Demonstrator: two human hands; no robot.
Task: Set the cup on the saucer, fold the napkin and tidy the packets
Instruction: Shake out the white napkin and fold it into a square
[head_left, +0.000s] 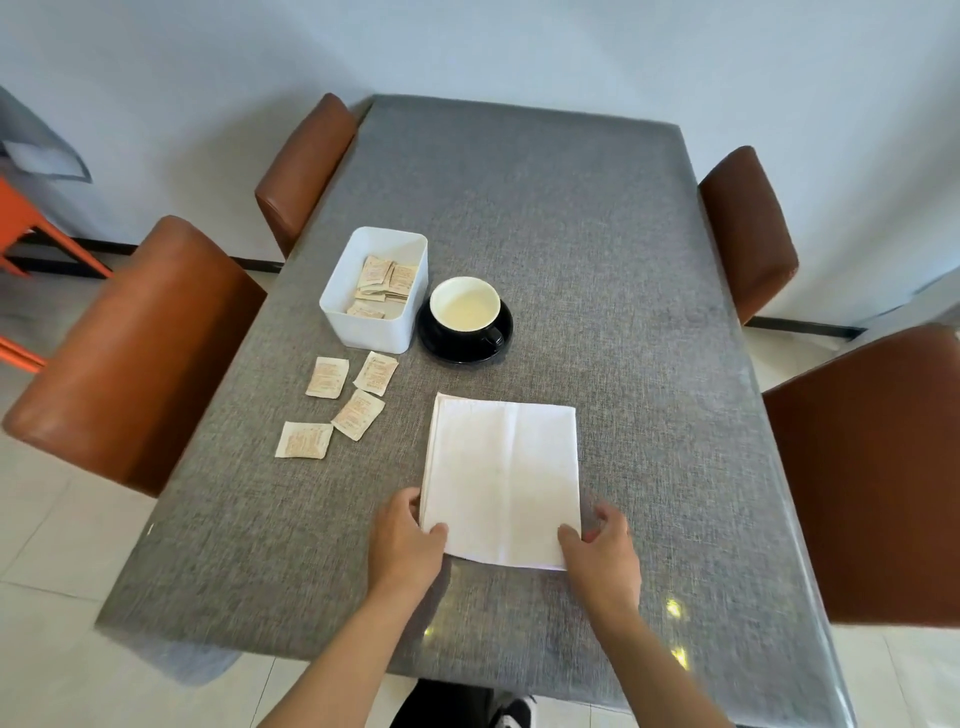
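Two hands work the near edge of the napkin (501, 480): the left hand (405, 540) pinches its near left corner between thumb on top and fingers curled at the side, and the right hand (602, 545) does the same at the near right corner, thumb pressing the cloth, fingers half curled beside it. Each grip is narrow, closed on a corner of the napkin. It lies flat on the table (597, 234) just before the person, a white rectangle with a soft crease down its middle, so it looks part folded, and the step in hand is likely the next fold. To do it well, lift both near corners together and at the same height, carry them away toward the far edge, and lay corner on corner before pressing; an uneven lift would skew the fold. Line the edges up first, then smooth from the middle out to the sides to set the crease. Keep the cloth low, since the saucer (431, 343) and cup (465, 304) stand near beyond the far edge, and the cup, already on the saucer, seems to hold pale liquid. Four packets (358, 414) lie loose to the left of the napkin, short of the box (363, 332), which holds more; those remain for later.
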